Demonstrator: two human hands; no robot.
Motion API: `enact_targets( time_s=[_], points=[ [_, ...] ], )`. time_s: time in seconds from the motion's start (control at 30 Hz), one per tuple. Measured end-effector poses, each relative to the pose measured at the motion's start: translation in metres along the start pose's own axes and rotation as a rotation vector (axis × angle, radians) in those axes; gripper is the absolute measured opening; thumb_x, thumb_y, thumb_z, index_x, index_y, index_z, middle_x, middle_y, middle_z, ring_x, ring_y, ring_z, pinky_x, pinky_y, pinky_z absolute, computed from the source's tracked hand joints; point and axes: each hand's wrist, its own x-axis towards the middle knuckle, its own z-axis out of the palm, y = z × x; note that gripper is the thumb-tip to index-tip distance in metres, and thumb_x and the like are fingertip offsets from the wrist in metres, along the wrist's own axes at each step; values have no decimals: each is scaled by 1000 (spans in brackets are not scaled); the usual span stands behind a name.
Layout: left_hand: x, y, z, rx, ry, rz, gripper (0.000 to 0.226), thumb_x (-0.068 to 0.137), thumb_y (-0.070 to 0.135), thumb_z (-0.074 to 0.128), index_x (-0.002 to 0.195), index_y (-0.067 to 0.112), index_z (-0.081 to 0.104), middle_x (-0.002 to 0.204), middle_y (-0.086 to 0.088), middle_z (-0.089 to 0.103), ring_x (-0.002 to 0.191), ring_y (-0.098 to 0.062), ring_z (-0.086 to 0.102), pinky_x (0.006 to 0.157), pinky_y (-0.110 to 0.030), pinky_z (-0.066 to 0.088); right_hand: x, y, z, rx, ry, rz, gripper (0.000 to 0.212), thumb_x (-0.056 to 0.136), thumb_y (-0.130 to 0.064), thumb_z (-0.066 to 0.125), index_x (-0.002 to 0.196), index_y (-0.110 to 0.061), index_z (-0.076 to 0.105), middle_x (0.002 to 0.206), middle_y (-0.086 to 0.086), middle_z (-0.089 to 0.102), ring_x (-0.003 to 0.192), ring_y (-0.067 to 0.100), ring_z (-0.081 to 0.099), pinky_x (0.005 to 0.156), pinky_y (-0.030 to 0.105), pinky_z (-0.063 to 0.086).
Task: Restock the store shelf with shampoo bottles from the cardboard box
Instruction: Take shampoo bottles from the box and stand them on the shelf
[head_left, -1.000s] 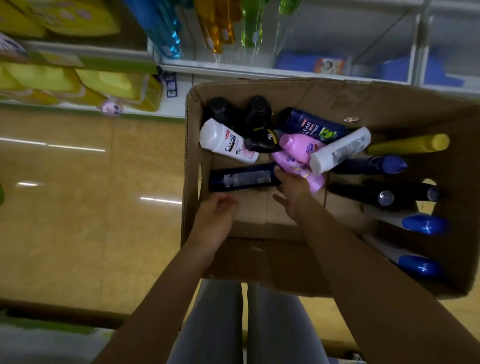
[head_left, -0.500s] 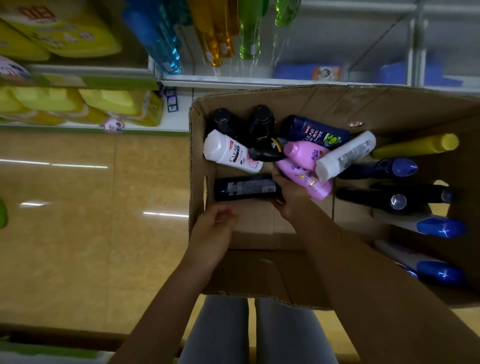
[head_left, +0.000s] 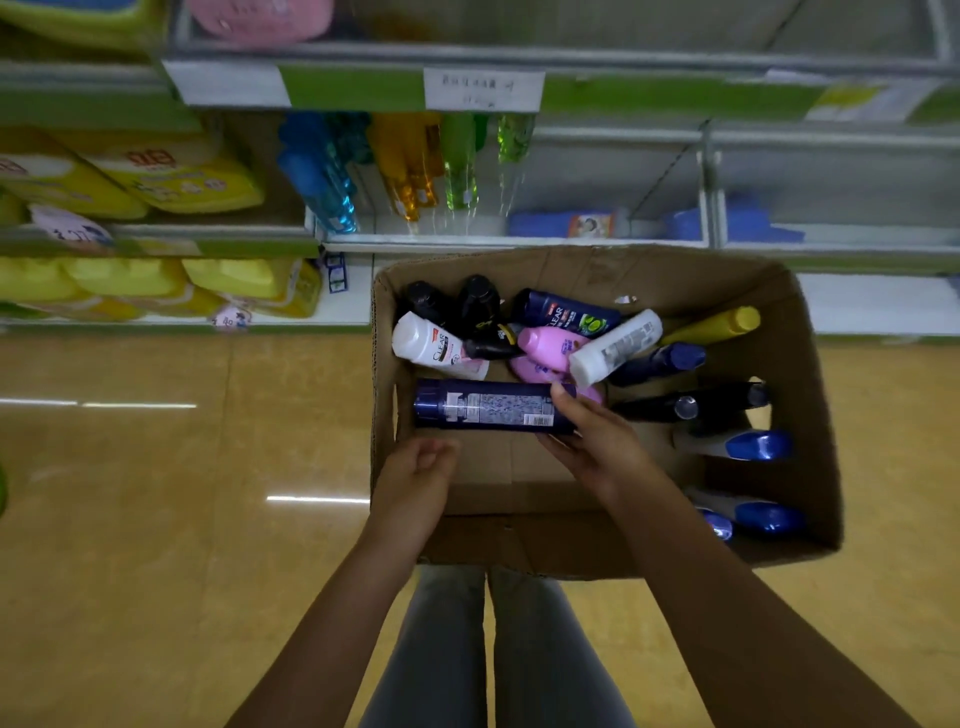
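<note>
At the upper left of the frame, the store shelf (head_left: 249, 244) carries yellow refill packs (head_left: 171, 182), and further right on it stand blue, amber and green clear bottles (head_left: 410, 171), with a blue item (head_left: 566, 224) lying flat beyond them. Below centre sits the cardboard box (head_left: 810, 395), open at the top, on the tan floor (head_left: 156, 467). In its left part lie a white bottle (head_left: 436, 348) marked CLEAR, two black bottles (head_left: 457, 306) and, nearer me, a dark navy shampoo bottle (head_left: 488, 410) lying crosswise with its printed label and barcode up. My left hand (head_left: 415, 478) hangs over the near-left corner of the box, fingers loosely curled and holding nothing. My right hand (head_left: 597, 441) grips the right end of the navy bottle, thumb underneath and fingers over the top. Past it, mid-box, lie two pink bottles (head_left: 550, 348), a navy CLEAR bottle (head_left: 566, 314) and a white bottle with grey print (head_left: 618, 345); along the right wall lean a yellow bottle (head_left: 717, 325), dark bottles (head_left: 691, 402) and white bottles with blue caps (head_left: 743, 447). Compared with half a second ago, the navy bottle sits higher and larger in view, raised off the box floor, and my gaze has tilted up, bringing an upper shelf rail with a paper label (head_left: 483, 88) into the frame.
</note>
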Motion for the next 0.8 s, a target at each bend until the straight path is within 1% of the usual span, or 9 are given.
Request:
enact_targets(
  time_s=[0.07, 0.17, 0.23, 0.3, 0.33, 0.43, 0.57, 0.7, 0.8],
  points=[
    [-12, 9, -3, -66, 32, 55, 31, 89, 49, 55, 110, 26, 59, 111, 2, 64, 108, -17, 59, 98, -41, 46, -26, -11, 1, 89, -23, -4, 25, 84, -11, 71, 107, -9, 61, 108, 12, 69, 103, 26, 66, 90, 39, 55],
    [-30, 33, -11, -191, 68, 195, 24, 86, 55, 53, 101, 36, 53, 108, 7, 64, 104, -12, 62, 93, -35, 48, -60, -28, 6, 191, -59, -12, 36, 83, -12, 70, 117, -11, 60, 113, 13, 69, 103, 26, 66, 92, 39, 53],
    [-43, 55, -18, -330, 74, 273, 27, 88, 47, 53, 108, 30, 52, 107, 5, 65, 102, -12, 64, 88, -27, 49, -81, -38, 12, 231, -97, -18, 39, 77, -15, 72, 114, -10, 61, 109, 13, 71, 103, 28, 67, 84, 37, 56],
    [-54, 76, -24, -454, 48, 321, 44, 86, 41, 56, 121, 15, 52, 111, -3, 68, 102, -15, 66, 87, -25, 51, -99, -49, 16, 249, -152, -22, 38, 75, -17, 72, 110, -8, 63, 105, 13, 72, 103, 28, 67, 83, 38, 57],
    [-59, 86, -26, -485, 35, 348, 47, 87, 37, 57, 124, 11, 52, 113, -6, 68, 103, -16, 67, 87, -26, 53, -108, -53, 18, 268, -177, -25, 39, 76, -16, 72, 113, -7, 62, 107, 14, 72, 105, 29, 67, 86, 40, 57],
    [-72, 116, -34, -533, 47, 427, 33, 91, 25, 57, 119, 8, 55, 112, -9, 66, 102, -20, 66, 83, -26, 57, -135, -65, 23, 276, -294, -41, 49, 80, -14, 71, 125, -2, 55, 116, 19, 68, 109, 31, 66, 99, 46, 50],
    [-92, 161, -47, -502, 89, 564, 24, 89, 22, 60, 111, 13, 57, 98, -1, 66, 86, -11, 67, 67, -19, 56, -167, -74, 26, 167, -441, -43, 36, 83, -13, 66, 117, -3, 60, 114, 17, 70, 104, 27, 69, 86, 37, 58],
    [-111, 192, -57, -391, 95, 684, 24, 87, 26, 64, 110, 20, 59, 99, 2, 66, 88, -9, 66, 70, -23, 56, -188, -85, 31, 139, -572, -81, 36, 89, -11, 61, 124, -1, 56, 121, 18, 66, 111, 28, 66, 86, 36, 58],
    [-123, 209, -64, -313, 99, 763, 16, 88, 30, 65, 103, 26, 63, 99, 3, 70, 92, -11, 68, 76, -28, 55, -199, -93, 35, 44, -664, -124, 44, 86, -8, 62, 128, 0, 53, 125, 19, 64, 115, 31, 63, 89, 37, 56]
  ],
)
